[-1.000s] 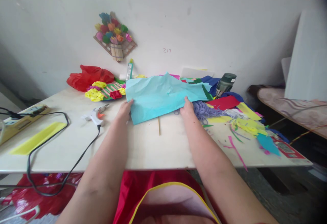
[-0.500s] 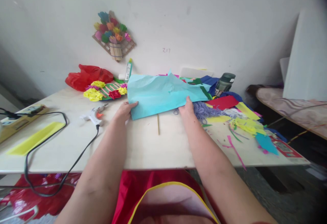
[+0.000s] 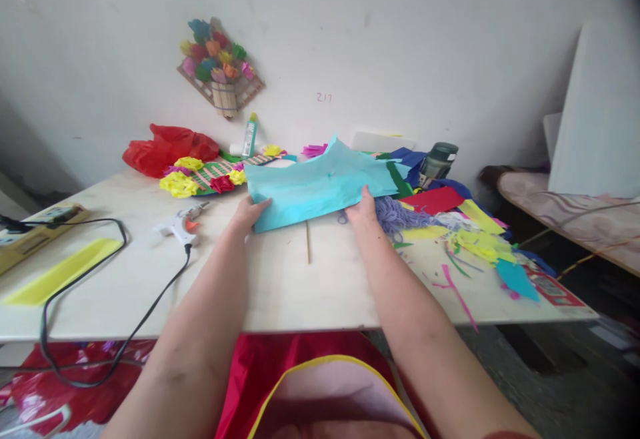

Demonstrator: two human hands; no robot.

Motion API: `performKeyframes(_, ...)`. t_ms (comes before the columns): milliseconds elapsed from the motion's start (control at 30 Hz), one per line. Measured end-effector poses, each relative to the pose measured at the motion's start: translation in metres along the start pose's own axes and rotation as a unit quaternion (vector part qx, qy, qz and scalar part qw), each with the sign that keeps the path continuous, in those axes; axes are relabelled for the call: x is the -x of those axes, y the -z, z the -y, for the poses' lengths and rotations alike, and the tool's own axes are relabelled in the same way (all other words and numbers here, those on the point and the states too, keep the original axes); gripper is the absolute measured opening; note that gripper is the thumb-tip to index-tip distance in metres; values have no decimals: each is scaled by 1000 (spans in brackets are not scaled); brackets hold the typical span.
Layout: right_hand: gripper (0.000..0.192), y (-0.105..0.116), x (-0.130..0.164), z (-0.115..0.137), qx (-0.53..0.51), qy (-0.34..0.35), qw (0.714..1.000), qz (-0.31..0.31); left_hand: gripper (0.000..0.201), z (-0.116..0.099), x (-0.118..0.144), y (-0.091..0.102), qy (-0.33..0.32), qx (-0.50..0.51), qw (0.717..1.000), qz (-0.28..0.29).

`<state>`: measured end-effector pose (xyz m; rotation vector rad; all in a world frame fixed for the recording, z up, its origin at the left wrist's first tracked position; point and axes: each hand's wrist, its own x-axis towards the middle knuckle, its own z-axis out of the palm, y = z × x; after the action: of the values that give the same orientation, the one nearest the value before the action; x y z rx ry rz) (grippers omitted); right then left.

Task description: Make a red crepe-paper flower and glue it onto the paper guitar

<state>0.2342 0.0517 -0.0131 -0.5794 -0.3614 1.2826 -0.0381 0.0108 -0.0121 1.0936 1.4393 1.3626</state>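
On one pale table (image 3: 280, 292), I hold one sheet of light-blue tissue paper (image 3: 320, 185) by its near edge, which lies on the tabletop ahead of me while its far edge stands raised. My left hand (image 3: 247, 215) pinches the sheet's near left corner, and my right hand (image 3: 361, 211) presses fingers and thumb closed on its near right edge, just beside one tuft of purple yarn (image 3: 397, 214). Also present: one red plastic bag (image 3: 165, 149), one white glue gun (image 3: 180, 225) with a black cord, and one thin wooden stick (image 3: 308, 242) lying between my two forearms.
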Motion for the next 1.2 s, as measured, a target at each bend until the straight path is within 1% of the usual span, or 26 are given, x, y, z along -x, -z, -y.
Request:
performKeyframes(67, 39, 1, -2, -1, 10, 19, 1000, -16, 33, 0, 0, 0, -16, -74, 997, -14)
performKeyframes(167, 34, 0, -4, -2, 20, 50, 998, -38, 32, 2, -2, -1, -19, -175, 984, -40)
performKeyframes(233, 32, 0, -3, -1, 18, 61, 997, -40, 31, 3, -4, -2, -25, -208, 977, -49)
performKeyframes(267, 32, -1, -1, 0, 14, 61, 997, -35, 30, 4, -5, -2, -32, -208, 977, -47)
performKeyframes(367, 33, -2, 5, 2, -6, 44, 999, -1, 27, 4, -6, -1, -44, -156, 986, -31)
performKeyframes(433, 32, -4, 10, 2, -23, 33, 999, 30, 29, 4, -5, 0, -39, -101, 994, -24)
performKeyframes(500, 29, -7, 14, -2, -34, 19, 998, 50, 33, 3, -4, 2, -34, -37, 999, -5)
performKeyframes(567, 23, -10, 18, -8, -21, -16, 998, 55, 35, 3, -4, 3, -27, 19, 999, 17)
performKeyframes(633, 19, -14, 20, -15, 21, -73, 996, 50, 34, 4, -5, 3, -13, 45, 999, 22)
performKeyframes(700, 17, -16, 21, -22, 66, -123, 989, 49, 31, 6, -8, 2, -2, 50, 999, 15)
performKeyframes(767, 13, -18, 22, -28, 91, -153, 983, 49, 29, 8, -12, 1, 2, 44, 999, -2)
performKeyframes(833, 11, -18, 22, -31, 91, -161, 981, 50, 35, 9, -15, 1, -9, 15, 998, -59)
performKeyframes(867, 11, -19, 22, -31, 84, -160, 982, 51, 43, 8, -16, 1, -28, -8, 995, -99)
performKeyframes(900, 12, -19, 22, -31, 76, -155, 984, 49, 51, 7, -17, 2, -61, -36, 987, -142)
performKeyframes(967, 13, -22, 23, -30, 65, -147, 986, 34, 63, 2, -15, 3, -159, -89, 958, -222)
performKeyframes(1000, 13, -24, 24, -29, 62, -144, 987, 23, 61, -2, -12, 2, -215, -113, 936, -255)
performKeyframes(1033, 13, -25, 25, -28, 60, -141, 988, 9, 54, -6, -7, 1, -264, -135, 914, -278)
performKeyframes(1067, 13, -27, 26, -27, 56, -138, 989, 0, 46, -11, -2, -1, -304, -151, 899, -276)
performKeyframes(1100, 13, -28, 27, -25, 51, -134, 990, -5, 38, -16, 4, -5, -338, -167, 892, -248)
performKeyframes(1133, 13, -29, 27, -25, 45, -130, 990, -4, 32, -20, 10, -10, -360, -181, 891, -207)
performKeyframes(1200, 14, -29, 27, -24, 38, -124, 992, 5, 28, -26, 22, -22, -371, -209, 899, -103)
